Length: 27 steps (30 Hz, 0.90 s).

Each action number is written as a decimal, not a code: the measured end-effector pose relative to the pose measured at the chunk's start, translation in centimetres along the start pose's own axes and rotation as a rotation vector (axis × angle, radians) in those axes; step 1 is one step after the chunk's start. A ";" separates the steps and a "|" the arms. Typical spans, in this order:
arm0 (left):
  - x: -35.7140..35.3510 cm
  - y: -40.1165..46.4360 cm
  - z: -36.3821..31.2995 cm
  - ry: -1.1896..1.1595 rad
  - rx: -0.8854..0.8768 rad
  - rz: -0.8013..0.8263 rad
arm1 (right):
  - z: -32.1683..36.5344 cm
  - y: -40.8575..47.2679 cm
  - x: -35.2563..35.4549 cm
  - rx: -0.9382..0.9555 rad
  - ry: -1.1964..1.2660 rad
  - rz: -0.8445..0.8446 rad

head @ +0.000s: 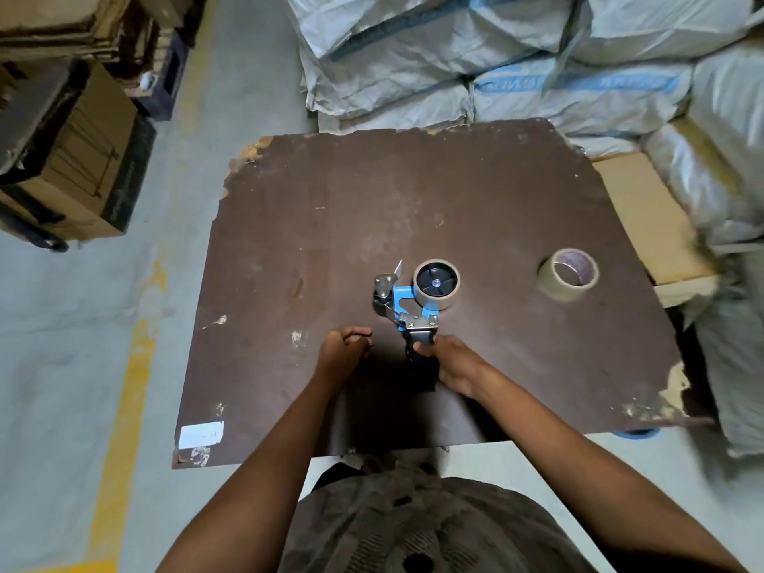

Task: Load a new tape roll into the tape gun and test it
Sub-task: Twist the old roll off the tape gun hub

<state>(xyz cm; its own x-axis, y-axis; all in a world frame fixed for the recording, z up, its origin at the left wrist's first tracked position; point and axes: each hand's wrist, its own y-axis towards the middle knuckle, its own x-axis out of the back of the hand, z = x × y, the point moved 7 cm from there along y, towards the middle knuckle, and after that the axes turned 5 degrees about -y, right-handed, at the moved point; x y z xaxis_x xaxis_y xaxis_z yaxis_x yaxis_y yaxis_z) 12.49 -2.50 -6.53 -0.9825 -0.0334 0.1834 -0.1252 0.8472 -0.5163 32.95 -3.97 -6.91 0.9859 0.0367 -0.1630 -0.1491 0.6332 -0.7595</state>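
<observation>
A blue and metal tape gun (403, 301) lies on the dark brown board (413, 200), near its front middle. A thin cardboard core (437, 284) sits on the gun's black hub. My right hand (452, 363) grips the gun's black handle. My left hand (343, 350) rests on the board just left of the handle, fingers curled, with nothing visible in it. A fresh roll of tan tape (568, 275) lies flat on the board to the right, apart from both hands.
White woven sacks (496, 55) are stacked behind and to the right of the board. Cardboard boxes (70, 159) stand on the floor at the left. A pale board (653, 217) juts out under the right edge. A white label (201, 434) sits at the front left corner.
</observation>
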 end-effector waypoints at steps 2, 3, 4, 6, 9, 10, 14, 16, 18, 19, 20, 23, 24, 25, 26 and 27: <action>-0.6 -0.3 0.2 0.006 -0.007 0.000 | -0.3 -0.8 1.0 0.005 0.008 0.006; -0.8 -0.4 0.3 0.011 -0.015 -0.006 | -0.5 -1.1 1.5 0.003 0.014 0.004; -1.1 -0.5 0.3 0.023 -0.021 -0.009 | -0.7 -1.4 2.0 0.000 0.015 0.001; -1.4 -0.8 0.3 0.044 -0.031 -0.009 | -0.8 -1.9 2.6 -0.011 0.031 0.005; -2.3 -1.1 0.0 -0.014 -0.003 -0.005 | -0.9 -2.6 3.2 -0.011 0.030 0.025; -2.6 -1.1 -0.5 -0.038 0.002 -0.008 | -0.9 -2.8 3.5 -0.010 0.028 0.027; -3.3 -0.5 -3.2 -0.106 -0.060 -0.074 | -0.2 -2.8 5.1 -0.020 0.002 0.027; -3.3 -0.1 -5.0 -0.087 -0.102 -0.124 | 0.3 -2.7 6.0 -0.017 -0.113 0.037; -3.4 0.3 -6.9 -0.066 -0.153 -0.146 | 1.0 -2.4 6.8 0.007 -0.294 0.036; -3.6 0.6 -7.8 -0.055 -0.183 -0.141 | 1.5 -2.3 7.2 0.020 -0.373 0.033; -3.8 0.9 -8.8 -0.034 -0.210 -0.131 | 2.0 -2.2 7.5 0.026 -0.412 0.027; -4.9 1.4 -11.1 0.029 -0.272 -0.093 | 3.8 -1.7 9.0 0.043 -0.411 -0.057; -5.5 1.6 -11.7 0.047 -0.276 -0.070 | 4.6 -1.5 9.7 0.067 -0.404 -0.107; -6.1 1.9 -12.2 0.075 -0.277 -0.049 | 5.2 -1.1 10.2 0.095 -0.398 -0.156; -6.7 2.2 -12.7 0.113 -0.283 -0.030 | 5.9 -0.6 10.7 0.128 -0.411 -0.199; -7.3 2.7 -13.0 0.165 -0.299 -0.015 | 6.2 0.5 11.4 0.162 -0.450 -0.228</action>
<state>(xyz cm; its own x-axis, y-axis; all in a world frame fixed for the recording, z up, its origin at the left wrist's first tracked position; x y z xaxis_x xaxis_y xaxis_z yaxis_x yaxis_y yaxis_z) 21.10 6.96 1.60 -0.9420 0.0185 0.3351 -0.0695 0.9660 -0.2488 44.57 1.55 -5.19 0.9322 0.1901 0.3081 0.0510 0.7737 -0.6315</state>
